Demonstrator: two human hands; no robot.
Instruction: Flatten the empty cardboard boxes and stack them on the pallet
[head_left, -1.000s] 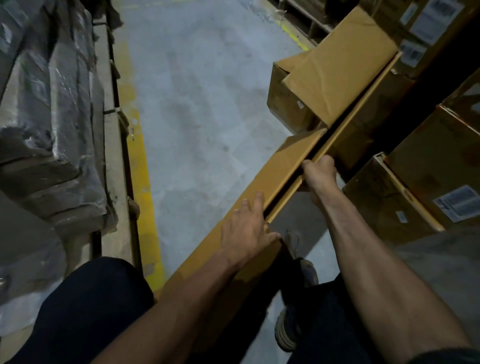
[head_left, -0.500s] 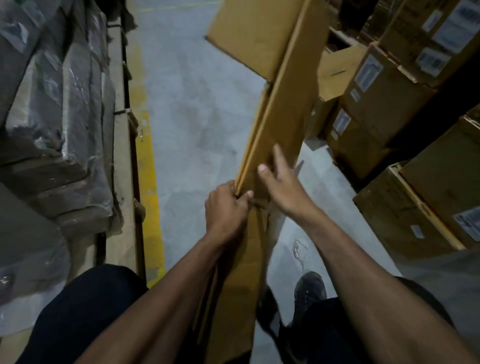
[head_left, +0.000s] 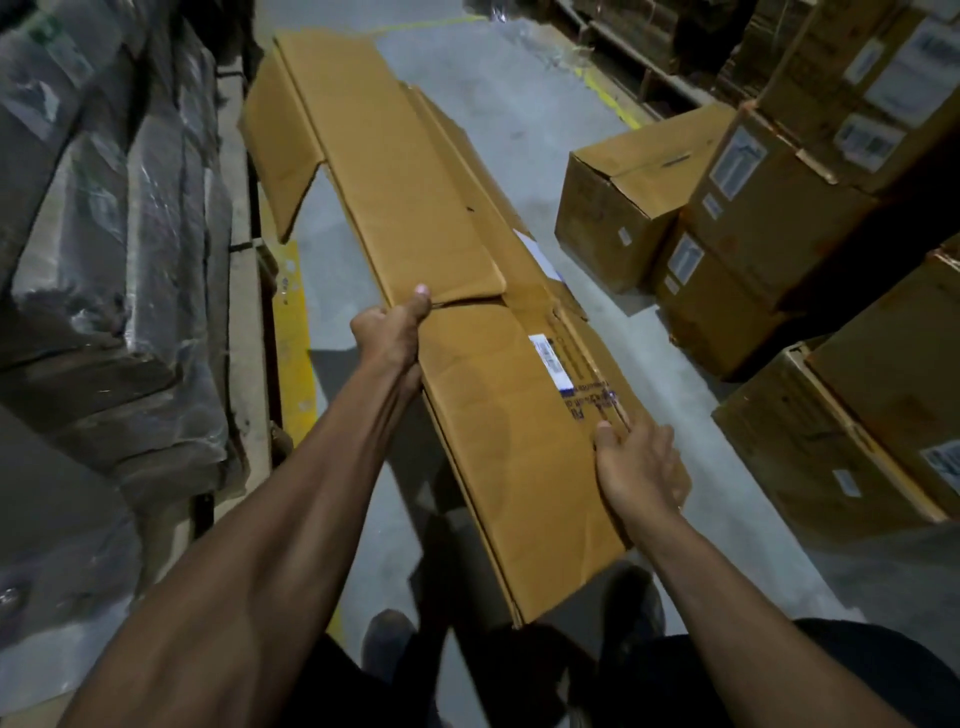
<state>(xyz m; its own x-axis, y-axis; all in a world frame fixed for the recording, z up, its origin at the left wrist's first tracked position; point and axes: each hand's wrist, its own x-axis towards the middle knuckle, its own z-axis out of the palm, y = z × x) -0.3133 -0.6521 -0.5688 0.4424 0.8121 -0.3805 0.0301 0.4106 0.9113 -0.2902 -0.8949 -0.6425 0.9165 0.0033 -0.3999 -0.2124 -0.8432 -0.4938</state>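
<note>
A long flattened brown cardboard box (head_left: 415, 208) lies broad side up in the air over the aisle, its flaps spread out at the far end. My left hand (head_left: 392, 332) grips its left edge, thumb on top at a flap seam. My right hand (head_left: 636, 470) holds the right edge nearer me, thumb on top and fingers curled under the edge beside a white label (head_left: 550, 361). An open, unflattened box (head_left: 628, 192) stands on the floor to the right.
Plastic-wrapped goods (head_left: 104, 234) are stacked on a pallet along the left, edged by a yellow floor line (head_left: 293, 332). Labelled cardboard boxes (head_left: 810, 171) are piled on the right. Grey concrete aisle floor (head_left: 519, 93) runs ahead. My shoes (head_left: 387, 644) show below.
The flattened box has swung from nearly upright and edge-on to lying flat, broad face up. My hands have moved apart from its middle to opposite edges.
</note>
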